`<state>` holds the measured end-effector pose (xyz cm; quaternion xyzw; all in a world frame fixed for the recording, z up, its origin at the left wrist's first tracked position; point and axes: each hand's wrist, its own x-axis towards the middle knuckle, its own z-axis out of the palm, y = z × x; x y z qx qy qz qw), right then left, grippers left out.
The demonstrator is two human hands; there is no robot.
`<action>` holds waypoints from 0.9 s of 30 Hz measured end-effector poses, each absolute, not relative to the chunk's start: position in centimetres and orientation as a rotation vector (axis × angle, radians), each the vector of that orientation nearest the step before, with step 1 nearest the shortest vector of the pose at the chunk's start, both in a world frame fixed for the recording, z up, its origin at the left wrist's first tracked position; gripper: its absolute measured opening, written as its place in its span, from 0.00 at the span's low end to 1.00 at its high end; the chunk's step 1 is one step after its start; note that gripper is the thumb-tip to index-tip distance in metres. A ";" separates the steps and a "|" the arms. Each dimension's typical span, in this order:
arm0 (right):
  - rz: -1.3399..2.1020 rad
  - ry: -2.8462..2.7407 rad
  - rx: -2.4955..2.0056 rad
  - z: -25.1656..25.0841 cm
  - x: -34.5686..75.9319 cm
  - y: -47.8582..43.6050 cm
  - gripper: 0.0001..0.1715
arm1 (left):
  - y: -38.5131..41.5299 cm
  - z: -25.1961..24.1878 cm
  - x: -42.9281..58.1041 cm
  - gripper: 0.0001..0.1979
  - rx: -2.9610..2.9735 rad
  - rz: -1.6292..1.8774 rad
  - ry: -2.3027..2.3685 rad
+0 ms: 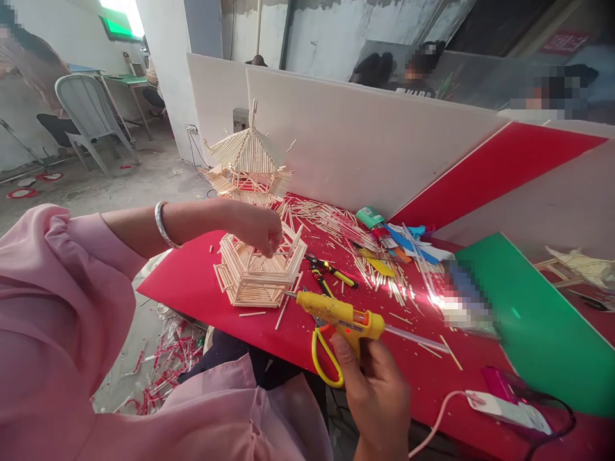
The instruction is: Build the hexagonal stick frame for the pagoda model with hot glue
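My right hand (377,384) grips a yellow hot glue gun (336,312), a clear glue stick (418,337) coming out of its back. The gun's nozzle points left, close to the lower right side of a hexagonal base made of wooden sticks (257,288). Over that base's top, my left hand (259,227) is bent down with its fingers curled together; whatever it pinches is too small or hidden to name. Behind the left forearm stands a pagoda-like stick model (250,153) with a pointed roof.
Black and yellow pliers (331,272) and yellow-handled scissors (327,358) lie near the base. Loose sticks (331,221) are piled at the back of the red table (192,275). A green board (523,320) and a white power strip (509,411) are at right. People sit beyond the partition.
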<state>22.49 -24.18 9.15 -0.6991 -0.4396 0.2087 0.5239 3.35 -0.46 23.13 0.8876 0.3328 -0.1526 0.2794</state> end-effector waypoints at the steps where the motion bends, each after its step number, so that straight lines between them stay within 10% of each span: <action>1: 0.484 -1.066 -1.679 9.3 22.4 -24.1 0.26 | -0.5 23.1 3.4 0.07 2.388 -0.415 0.883; 27: 0.239 -1.179 -1.673 9.3 20.5 -21.5 0.21 | -0.7 22.8 3.1 0.07 2.354 -0.381 0.814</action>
